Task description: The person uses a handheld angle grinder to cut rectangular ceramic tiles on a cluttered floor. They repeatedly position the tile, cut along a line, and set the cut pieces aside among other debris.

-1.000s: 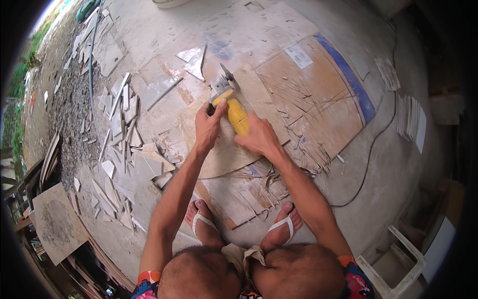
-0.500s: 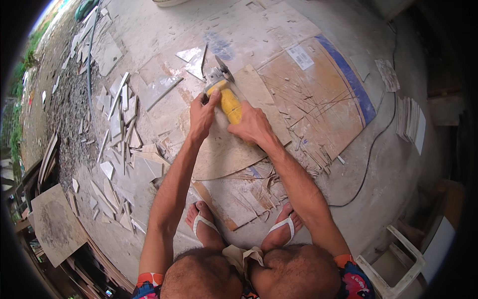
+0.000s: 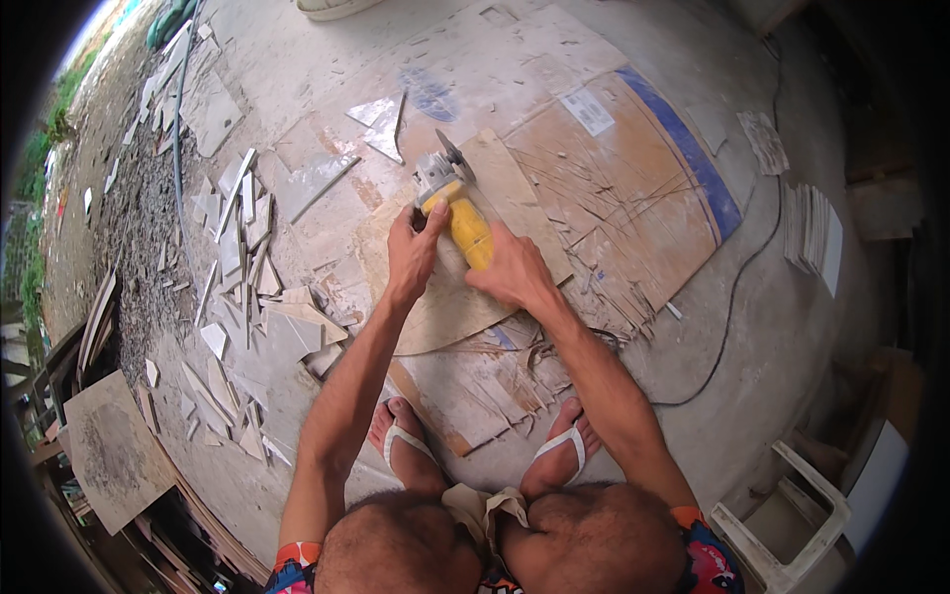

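Observation:
A yellow angle grinder point(image 3: 468, 233) with a grey head is in both of my hands, its thin cutting disc point(image 3: 454, 154) pointing away from me and standing on edge. My left hand point(image 3: 412, 255) is closed round the side near the head, thumb on top. My right hand point(image 3: 517, 269) wraps the rear of the yellow body, and the palm hides part of it. Beneath the tool lies a tan, round-edged sheet point(image 3: 435, 322) on the floor. Whether the disc is spinning, I cannot tell.
Broken tile pieces point(image 3: 237, 223) lie heaped at the left. A flattened cardboard sheet point(image 3: 643, 148) with a blue stripe is at the right. A black cord point(image 3: 737, 322) curves over the floor. Stacked tile strips point(image 3: 809, 228) and a white plastic frame point(image 3: 821, 515) are farther right.
The grinder and both hands have shifted slightly right and nearer to me, with the grip unchanged. A loop of cord now shows beside my right forearm.

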Motion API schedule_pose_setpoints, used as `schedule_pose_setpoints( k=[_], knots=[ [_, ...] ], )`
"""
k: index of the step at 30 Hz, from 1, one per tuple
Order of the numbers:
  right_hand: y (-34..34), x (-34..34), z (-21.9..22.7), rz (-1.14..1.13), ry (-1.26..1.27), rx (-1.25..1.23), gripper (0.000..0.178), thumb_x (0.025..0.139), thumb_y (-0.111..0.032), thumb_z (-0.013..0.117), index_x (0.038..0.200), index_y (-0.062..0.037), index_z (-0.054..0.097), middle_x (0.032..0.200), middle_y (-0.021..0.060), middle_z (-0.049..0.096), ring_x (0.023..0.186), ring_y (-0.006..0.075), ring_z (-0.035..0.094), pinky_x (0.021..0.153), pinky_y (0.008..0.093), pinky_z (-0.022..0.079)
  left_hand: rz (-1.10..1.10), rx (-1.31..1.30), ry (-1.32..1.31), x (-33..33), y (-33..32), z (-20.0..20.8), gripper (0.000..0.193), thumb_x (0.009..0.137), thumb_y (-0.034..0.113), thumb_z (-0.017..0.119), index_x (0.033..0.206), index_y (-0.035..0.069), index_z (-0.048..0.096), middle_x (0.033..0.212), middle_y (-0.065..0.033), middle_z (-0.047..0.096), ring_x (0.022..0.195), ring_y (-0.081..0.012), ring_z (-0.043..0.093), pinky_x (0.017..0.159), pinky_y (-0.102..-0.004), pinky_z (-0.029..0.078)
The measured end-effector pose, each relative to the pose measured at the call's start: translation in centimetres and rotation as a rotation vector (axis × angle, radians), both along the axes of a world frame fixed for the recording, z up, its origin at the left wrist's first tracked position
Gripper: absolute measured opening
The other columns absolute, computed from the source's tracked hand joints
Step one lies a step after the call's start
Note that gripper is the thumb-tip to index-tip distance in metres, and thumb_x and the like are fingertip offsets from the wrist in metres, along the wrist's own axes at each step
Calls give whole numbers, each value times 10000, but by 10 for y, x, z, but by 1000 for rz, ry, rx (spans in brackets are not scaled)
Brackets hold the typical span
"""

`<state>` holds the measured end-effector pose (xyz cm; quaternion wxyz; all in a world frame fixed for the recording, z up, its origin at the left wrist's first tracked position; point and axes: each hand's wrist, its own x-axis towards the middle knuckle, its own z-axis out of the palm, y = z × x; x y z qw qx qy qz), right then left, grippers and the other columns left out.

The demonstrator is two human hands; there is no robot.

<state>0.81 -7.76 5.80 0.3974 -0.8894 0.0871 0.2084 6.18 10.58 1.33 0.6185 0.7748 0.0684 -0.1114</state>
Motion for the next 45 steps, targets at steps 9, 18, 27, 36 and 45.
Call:
schedule_pose_setpoints(
  k=[9, 18, 27, 36, 45],
  knots=[
    [2, 10, 4, 7, -25, 9, 640, 738, -294, 788, 1222, 77, 594, 1094, 371, 733, 1066, 534, 721, 956, 548, 583, 55, -39, -60, 12, 1, -6, 622, 1004, 536, 755, 1161, -65, 725, 934, -57, 683, 833, -133, 557, 743, -313, 476],
    [10, 32, 3, 9, -21, 34, 678, 719, -300, 803, 1226, 106, 609, 1119, 374, 736, 1084, 518, 730, 971, 528, 590, 48, -51, -64, 38, 11, -15, 641, 997, 544, 756, 1182, -70, 730, 989, -82, 709, 889, -154, 594, 799, -312, 492],
    [9, 25, -1, 5, -25, 17, 699, 724, -315, 807, 1244, 105, 604, 1123, 376, 735, 1096, 514, 728, 972, 527, 586, 1, 55, 2, 30, 12, -4, 648, 994, 553, 758, 1184, -66, 730, 999, -86, 716, 893, -153, 599, 807, -317, 495],
    [-3, -8, 4, 8, -1, -19, 655, 747, -313, 796, 1229, 79, 587, 1099, 375, 732, 1073, 525, 726, 950, 544, 584, -3, 47, -28, -4, -1, 2, 598, 1014, 531, 744, 1154, -50, 731, 934, -60, 700, 837, -133, 578, 767, -313, 488],
    [-5, -8, 5, 11, -11, 2, 650, 735, -304, 802, 1212, 82, 585, 1076, 371, 735, 1060, 529, 725, 941, 549, 586, -26, 88, -63, 0, 2, -4, 602, 1018, 537, 732, 1145, -51, 727, 934, -60, 689, 827, -134, 566, 736, -314, 473]
  ],
)
